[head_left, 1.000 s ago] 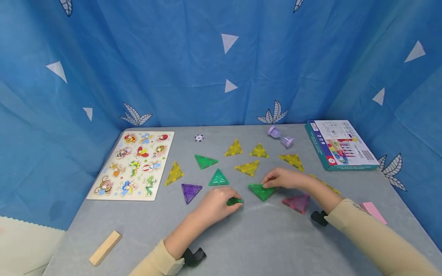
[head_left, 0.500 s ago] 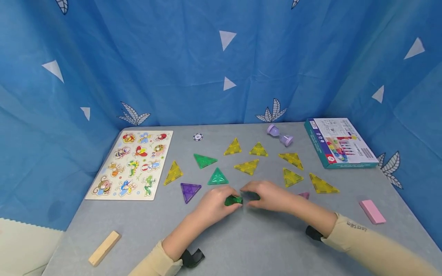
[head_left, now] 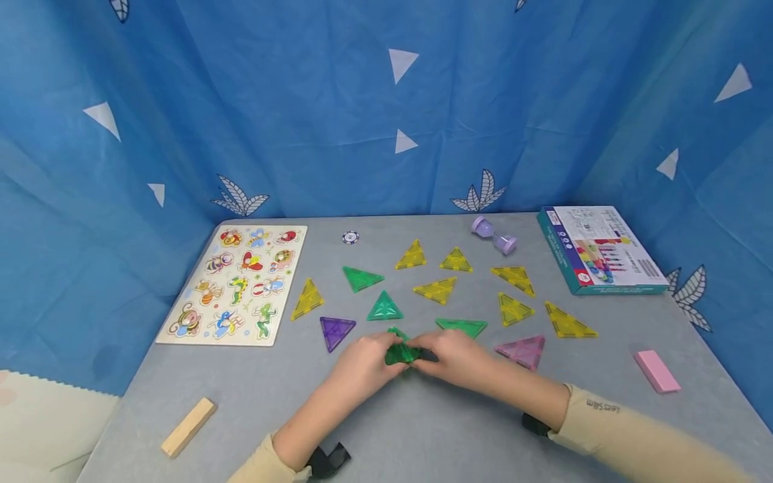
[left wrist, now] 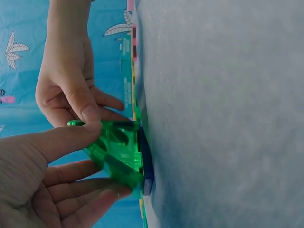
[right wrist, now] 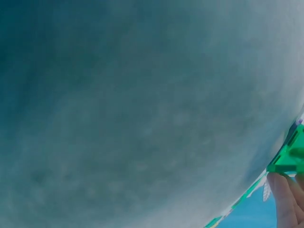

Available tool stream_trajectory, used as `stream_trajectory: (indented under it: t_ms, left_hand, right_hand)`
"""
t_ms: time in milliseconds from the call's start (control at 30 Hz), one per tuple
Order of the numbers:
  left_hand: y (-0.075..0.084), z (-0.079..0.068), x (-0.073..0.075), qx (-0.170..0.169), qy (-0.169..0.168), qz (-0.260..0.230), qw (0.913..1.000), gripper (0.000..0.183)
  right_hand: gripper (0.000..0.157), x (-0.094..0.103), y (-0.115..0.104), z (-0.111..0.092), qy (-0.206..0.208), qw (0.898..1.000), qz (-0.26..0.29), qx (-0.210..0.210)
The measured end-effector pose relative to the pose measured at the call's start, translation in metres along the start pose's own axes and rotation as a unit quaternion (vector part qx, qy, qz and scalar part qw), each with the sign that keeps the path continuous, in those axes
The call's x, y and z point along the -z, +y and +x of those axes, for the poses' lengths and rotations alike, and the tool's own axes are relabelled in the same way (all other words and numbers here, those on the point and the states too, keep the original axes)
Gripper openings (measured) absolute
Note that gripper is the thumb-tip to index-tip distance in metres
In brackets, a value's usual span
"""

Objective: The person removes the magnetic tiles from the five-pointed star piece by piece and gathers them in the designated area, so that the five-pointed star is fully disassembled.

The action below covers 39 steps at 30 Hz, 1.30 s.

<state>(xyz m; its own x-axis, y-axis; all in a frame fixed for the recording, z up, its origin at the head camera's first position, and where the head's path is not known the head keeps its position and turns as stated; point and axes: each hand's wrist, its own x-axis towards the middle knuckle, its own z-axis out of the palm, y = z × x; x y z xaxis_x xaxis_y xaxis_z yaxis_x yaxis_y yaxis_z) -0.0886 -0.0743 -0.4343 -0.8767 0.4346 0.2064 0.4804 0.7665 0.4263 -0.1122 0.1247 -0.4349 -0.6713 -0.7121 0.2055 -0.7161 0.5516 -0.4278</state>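
Green see-through magnetic tiles (head_left: 398, 353), joined at an angle, stand between the hands just above the tabletop. My left hand (head_left: 364, 361) grips them, thumb on the near side and fingers on the far side, as the left wrist view shows. From the right, my right hand (head_left: 454, 355) pinches their edge with thumb and fingers; a finger touches the green tiles (right wrist: 290, 154) in the right wrist view. How many tiles are joined cannot be told. A flat green triangle tile (head_left: 461, 327) lies just behind the right hand, and a purple triangle tile (head_left: 335, 332) left of the left hand.
Further back lie several yellow triangle tiles (head_left: 436, 290) and two green ones (head_left: 384, 306). A pink tile (head_left: 525, 351) and pink block (head_left: 656, 371) are right. Around them are an insect puzzle board (head_left: 233, 288), wooden block (head_left: 188, 427), hourglass (head_left: 494, 235), chip (head_left: 350, 237) and box (head_left: 604, 251).
My right hand has left the green triangle tile at the right and moved left to the green tiles, which it now pinches. The left hand keeps its grip, nearly in place.
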Motion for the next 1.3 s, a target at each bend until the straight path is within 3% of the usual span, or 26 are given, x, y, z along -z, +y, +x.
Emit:
stream_trajectory:
  t_ms: [200, 333, 667, 833, 967, 1033, 1100, 1300]
  left_hand:
    - [-0.003, 0.0, 0.0, -0.003, 0.001, -0.011, 0.9999, 0.033]
    - [-0.003, 0.0, 0.001, 0.001, -0.002, -0.01, 0.9999, 0.033]
    - [-0.004, 0.0, 0.005, 0.007, -0.013, -0.012, 0.9998, 0.035]
    - [-0.005, -0.001, 0.004, 0.01, -0.014, -0.014, 0.9998, 0.035]
    - [-0.006, -0.001, 0.003, 0.008, -0.016, -0.01, 0.9998, 0.035]
    - [-0.006, -0.002, 0.003, 0.009, -0.015, -0.008, 0.9998, 0.035]
    - [-0.005, -0.002, 0.003, 0.009, -0.014, -0.005, 0.9998, 0.035]
    - [-0.002, -0.001, 0.0, 0.008, -0.021, -0.001, 0.9998, 0.035]
  right_hand:
    - [0.021, -0.002, -0.003, 0.001, 0.016, 1.0, 0.004, -0.01]
    - [0.016, 0.002, 0.0, 0.002, 0.028, 0.997, 0.047, -0.061]
    - [0.008, 0.031, 0.016, -0.014, 0.048, 0.961, 0.171, -0.21]
    - [0.007, 0.048, 0.028, -0.023, 0.073, 0.949, 0.204, -0.23]
    - [0.012, 0.061, 0.04, -0.008, 0.099, 0.94, 0.23, -0.234]
    - [0.017, 0.066, 0.047, 0.013, 0.109, 0.925, 0.268, -0.246]
    - [0.021, 0.068, 0.056, 0.041, 0.118, 0.9, 0.322, -0.268]
    - [0.034, 0.055, 0.077, 0.125, 0.113, 0.814, 0.456, -0.343]
